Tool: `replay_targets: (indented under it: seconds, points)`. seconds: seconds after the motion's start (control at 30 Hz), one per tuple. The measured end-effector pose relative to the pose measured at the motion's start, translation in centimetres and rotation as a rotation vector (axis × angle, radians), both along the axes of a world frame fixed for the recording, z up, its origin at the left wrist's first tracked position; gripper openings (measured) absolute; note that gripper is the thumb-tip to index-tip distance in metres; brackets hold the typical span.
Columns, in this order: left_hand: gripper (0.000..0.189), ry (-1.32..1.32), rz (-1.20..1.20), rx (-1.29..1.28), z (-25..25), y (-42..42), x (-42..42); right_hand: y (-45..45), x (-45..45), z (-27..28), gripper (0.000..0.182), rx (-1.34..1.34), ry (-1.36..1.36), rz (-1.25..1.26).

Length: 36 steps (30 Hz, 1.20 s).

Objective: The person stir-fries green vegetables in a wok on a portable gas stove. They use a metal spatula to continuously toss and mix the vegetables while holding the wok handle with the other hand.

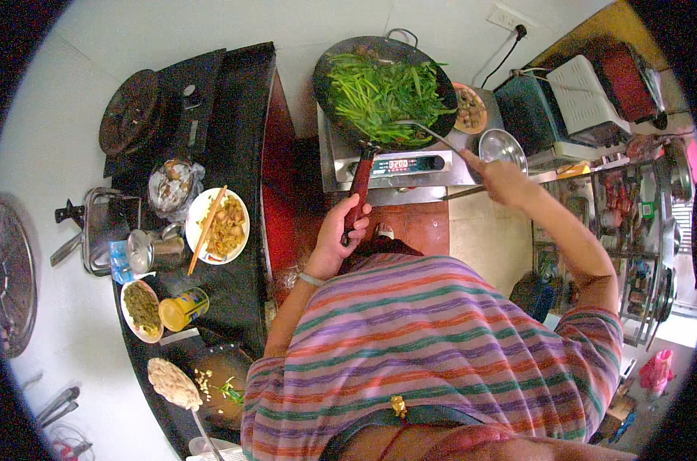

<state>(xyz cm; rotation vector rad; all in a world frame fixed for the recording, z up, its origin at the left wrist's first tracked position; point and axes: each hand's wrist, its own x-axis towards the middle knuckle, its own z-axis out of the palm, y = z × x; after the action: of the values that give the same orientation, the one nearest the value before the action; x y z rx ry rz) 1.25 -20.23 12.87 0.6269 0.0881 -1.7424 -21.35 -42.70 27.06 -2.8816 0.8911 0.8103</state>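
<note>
A black wok (325,92) sits tilted on a steel electric cooker (343,172) with a lit display. Leafy greens (383,86) with long stalks fill much of the wok, and some darker food shows at its far side. My left hand (343,227) is closed around the wok's reddish wooden handle (362,178). With my right hand (501,177) I hold a long-handled metal cooking utensil (435,133). Its far end rests among the greens, so its head is partly hidden.
Right of the wok are a bowl of food (470,109) and a steel bowl (501,151). On the dark left counter stand a plate of food with chopsticks (233,222), a yellow-lidded jar (178,311), a wooden cutting board (224,412) and a steel pot (152,250). A wire rack (593,230) is at right.
</note>
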Motion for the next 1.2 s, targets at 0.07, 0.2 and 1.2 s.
replay_targets:
  seconds: [0.07, 0.2, 1.2]
  points:
    - [0.022, -0.046, -0.065, 0.043, 1.2, 0.2, 0.4, -0.5, 1.9, 3.6, 0.076, -0.06, -0.103, 0.125]
    - [0.024, -0.083, 0.008, 0.04, 1.0, 0.2, 0.1, -4.6, 5.4, 2.3, 0.067, -0.146, -0.216, 0.154]
    - [0.024, 0.047, 0.046, -0.016, -0.5, -0.2, 0.1, -1.0, 6.2, -3.9, 0.076, -0.019, -0.178, 0.123]
